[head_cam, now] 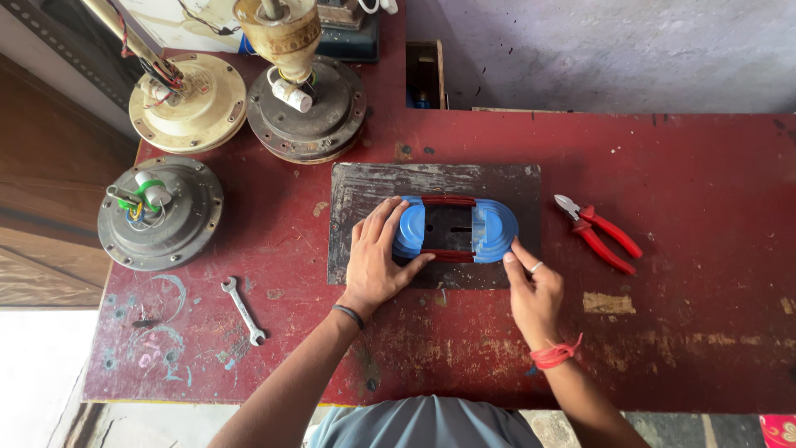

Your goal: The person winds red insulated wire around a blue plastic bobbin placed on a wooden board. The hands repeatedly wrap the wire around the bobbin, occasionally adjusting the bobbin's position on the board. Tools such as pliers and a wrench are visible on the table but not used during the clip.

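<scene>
1. The red table (680, 166) carries everything; its paint is worn and stained in patches.
2. A dark plate (365, 187) lies flat at the table's middle, and the work sits on it.
3. Three fan motors stand at the far left: a cream one (207, 104), a dark one (332, 116) beside it, and a grey one (178, 216) nearer, with loose wires showing on top. None is being touched.
4. The former (456, 230), a blue piece with two rounded ends joined by red bars around a dark middle opening, rests on the plate between both hands. It looks assembled and sits square; no wire shows on it, so any winding seems yet to begin.
5. The left hand (377, 261) lies spread over the former's left end, fingers on top and thumb against the near edge: a loose steadying hold, not a closed fist.
6. The right hand (535, 294) touches the right end's near edge with fingertips only, fingers mostly curled, grasping nothing.
7. Red pliers (601, 236) lie to the right, well apart from the hands.
8. A small spanner (243, 310) lies near the left, unused.
</scene>
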